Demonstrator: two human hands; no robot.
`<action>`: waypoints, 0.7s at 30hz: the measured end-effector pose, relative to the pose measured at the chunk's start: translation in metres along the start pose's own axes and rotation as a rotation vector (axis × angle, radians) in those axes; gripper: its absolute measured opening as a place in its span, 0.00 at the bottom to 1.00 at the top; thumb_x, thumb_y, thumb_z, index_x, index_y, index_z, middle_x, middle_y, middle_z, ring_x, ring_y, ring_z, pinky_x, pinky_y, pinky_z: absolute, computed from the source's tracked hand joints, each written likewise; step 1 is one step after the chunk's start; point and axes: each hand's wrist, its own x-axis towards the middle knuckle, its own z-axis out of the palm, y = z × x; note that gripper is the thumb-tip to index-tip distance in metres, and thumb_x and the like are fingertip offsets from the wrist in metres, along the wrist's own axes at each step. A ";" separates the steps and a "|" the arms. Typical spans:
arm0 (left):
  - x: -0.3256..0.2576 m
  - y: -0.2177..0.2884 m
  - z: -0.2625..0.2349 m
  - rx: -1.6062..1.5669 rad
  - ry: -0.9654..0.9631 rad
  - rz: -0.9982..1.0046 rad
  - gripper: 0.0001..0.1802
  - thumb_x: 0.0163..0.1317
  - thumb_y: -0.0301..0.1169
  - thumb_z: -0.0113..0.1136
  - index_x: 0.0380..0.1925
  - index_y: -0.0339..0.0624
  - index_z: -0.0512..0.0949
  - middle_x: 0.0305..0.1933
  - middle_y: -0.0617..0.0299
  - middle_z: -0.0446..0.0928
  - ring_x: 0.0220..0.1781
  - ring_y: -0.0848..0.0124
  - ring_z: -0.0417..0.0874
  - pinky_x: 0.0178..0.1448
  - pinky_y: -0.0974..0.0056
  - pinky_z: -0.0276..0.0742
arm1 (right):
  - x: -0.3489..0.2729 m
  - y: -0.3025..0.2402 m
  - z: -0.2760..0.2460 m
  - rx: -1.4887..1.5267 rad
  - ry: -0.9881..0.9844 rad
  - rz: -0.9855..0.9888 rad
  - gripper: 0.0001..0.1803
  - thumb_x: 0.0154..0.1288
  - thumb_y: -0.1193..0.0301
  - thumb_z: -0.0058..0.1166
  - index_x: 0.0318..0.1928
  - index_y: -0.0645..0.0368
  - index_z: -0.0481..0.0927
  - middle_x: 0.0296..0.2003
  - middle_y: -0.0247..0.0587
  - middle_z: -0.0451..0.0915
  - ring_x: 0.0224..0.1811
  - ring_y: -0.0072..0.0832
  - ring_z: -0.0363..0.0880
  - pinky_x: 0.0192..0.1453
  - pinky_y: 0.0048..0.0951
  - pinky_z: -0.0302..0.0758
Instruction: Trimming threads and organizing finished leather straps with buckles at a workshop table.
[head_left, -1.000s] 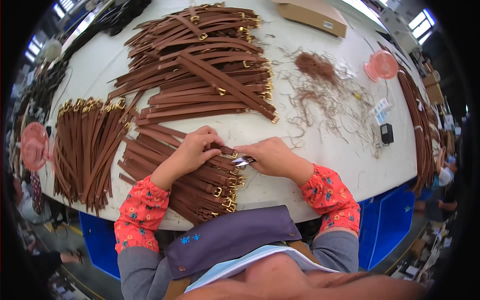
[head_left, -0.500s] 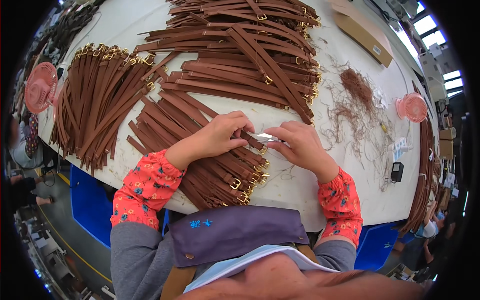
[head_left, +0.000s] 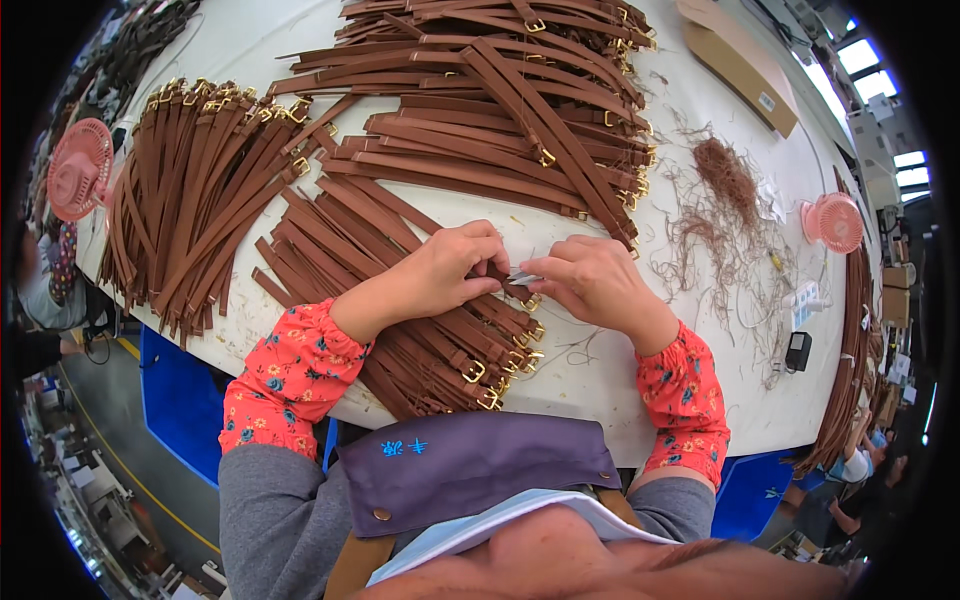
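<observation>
The right hand [head_left: 605, 290] has come closer to the left hand [head_left: 450, 270] over the last half second, and the small metal snips [head_left: 521, 279] it grips now sit right at the held strap [head_left: 518, 293], near the left fingertips; a second ago their blades stood open beside the buckle. The left hand stays pinched on that brown strap, just short of its gold buckle [head_left: 533, 301], so the two hands are nearly together, each clamped on its own thing. Whether the blades touch the strap or are closed, I cannot tell. The change suggests that the work has gone from bringing the tool up to close attention at the buckle end.

The held strap is over the upper right edge of the near pile of straps [head_left: 420, 350], on the counter [head_left: 590, 390]. Beyond the held strap lies the large pile of straps [head_left: 480, 150]; well to its left, the fanned bundle [head_left: 190, 200]; well to its right, a heap of loose threads [head_left: 725, 175]. These piles look unchanged.
</observation>
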 end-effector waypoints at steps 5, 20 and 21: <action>0.000 0.002 0.000 -0.009 -0.001 -0.009 0.10 0.57 0.19 0.66 0.40 0.34 0.80 0.43 0.55 0.76 0.38 0.63 0.83 0.43 0.62 0.80 | 0.000 0.004 0.004 0.059 -0.034 0.018 0.09 0.63 0.64 0.68 0.43 0.48 0.89 0.24 0.33 0.77 0.27 0.37 0.78 0.29 0.39 0.72; 0.000 0.003 0.000 -0.012 -0.011 -0.024 0.10 0.57 0.20 0.68 0.39 0.35 0.80 0.43 0.55 0.78 0.42 0.58 0.83 0.45 0.59 0.81 | 0.000 0.006 0.011 0.134 -0.007 0.012 0.09 0.64 0.65 0.67 0.44 0.49 0.88 0.24 0.34 0.76 0.27 0.36 0.78 0.29 0.38 0.71; 0.001 0.003 0.000 -0.016 -0.011 -0.029 0.10 0.57 0.20 0.68 0.39 0.35 0.80 0.43 0.55 0.78 0.42 0.58 0.83 0.45 0.59 0.81 | -0.001 0.006 0.010 0.135 -0.009 0.010 0.09 0.64 0.65 0.67 0.44 0.49 0.88 0.24 0.34 0.76 0.27 0.37 0.78 0.29 0.38 0.71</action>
